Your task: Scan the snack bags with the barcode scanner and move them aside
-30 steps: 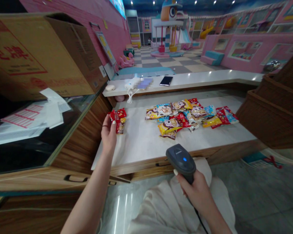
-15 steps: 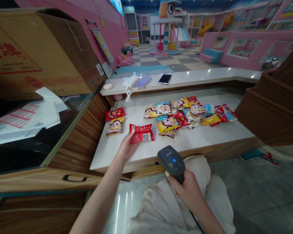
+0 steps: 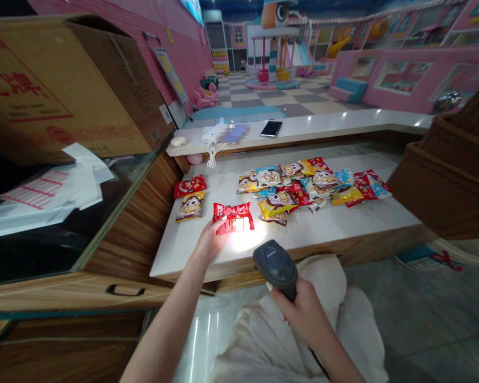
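Note:
My left hand (image 3: 211, 238) grips the left edge of a red snack packet (image 3: 232, 217), its printed back facing up on the white counter. My right hand (image 3: 303, 306) is wrapped round the handle of a dark grey barcode scanner (image 3: 276, 264), held above the counter's front edge. A bright patch of light falls on the packet's lower part and the counter beside it. To the left lie another red packet (image 3: 189, 186) and a yellow-brown packet (image 3: 190, 206). Right of my left hand is a loose pile of snack packets (image 3: 295, 183) in yellow, blue and red.
A big cardboard box (image 3: 67, 90) and loose papers (image 3: 51, 191) stand on the dark glass top at left. The raised ledge holds a phone (image 3: 271, 128), a white device with a cable (image 3: 213, 136) and a small white oval object (image 3: 179, 141). A brown woven basket (image 3: 447, 175) is at right.
The scanner's light has come on over the red packet, and its blue indicator no longer shows. The scanner has shifted slightly left. My left hand still holds the packet in place.

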{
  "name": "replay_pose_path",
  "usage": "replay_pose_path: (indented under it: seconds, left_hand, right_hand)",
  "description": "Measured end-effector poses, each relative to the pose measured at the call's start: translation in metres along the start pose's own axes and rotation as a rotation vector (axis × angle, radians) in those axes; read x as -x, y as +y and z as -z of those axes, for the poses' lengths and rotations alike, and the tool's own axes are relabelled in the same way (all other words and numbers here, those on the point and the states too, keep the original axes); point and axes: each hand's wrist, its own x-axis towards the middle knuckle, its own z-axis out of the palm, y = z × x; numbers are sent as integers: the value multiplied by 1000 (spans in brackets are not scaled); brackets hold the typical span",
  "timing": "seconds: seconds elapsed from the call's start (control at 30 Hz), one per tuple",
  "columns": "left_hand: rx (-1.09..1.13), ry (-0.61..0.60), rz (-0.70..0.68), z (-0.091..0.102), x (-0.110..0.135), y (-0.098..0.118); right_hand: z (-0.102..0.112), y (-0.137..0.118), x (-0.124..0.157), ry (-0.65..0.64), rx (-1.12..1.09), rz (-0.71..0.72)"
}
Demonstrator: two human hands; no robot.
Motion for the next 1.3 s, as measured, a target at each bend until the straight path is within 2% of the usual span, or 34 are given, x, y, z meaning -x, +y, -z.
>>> replay_pose_path:
  seconds: [0.27,0.4,0.5,0.6,0.7,0.77,0.87,1.0,1.13,1.23,1.3]
  left_hand:
    - [13,-38,8,-1,4,5]
    - [-76,-70,-57,-9,5,6]
    - [-286,-163,-276,-31,6,12]
    - [-689,-303,-642,-66,1,19]
    - [-1087,-443,-966,-105,-15,16]
    - [-1286,-515,-1060,-125,-29,4]
    - [-1525,-596,-1020,-142,-46,-17]
    - [-1601,-636,-977,-145,-49,-28]
    - [-1525,-622,-1001,-136,-35,-15]
    - [-1461,-581,-990,-116,-26,-3]
    - [-1436,-496,-976,-93,-26,4]
  right_hand:
    - [1,0,1,7,-14,-12]
    - [7,3,2,38,-3,-14]
    - [13,5,3,84,5,-21]
    - [18,5,3,133,-1,-25]
    - [22,4,4,160,-7,-18]
    - [24,4,5,162,-8,-25]
    - [29,4,6,184,-8,-36]
    - [32,6,7,199,-10,-49]
    - [32,6,4,161,9,-39]
    - [30,6,2,141,15,-19]
    - [29,6,1,132,17,-7]
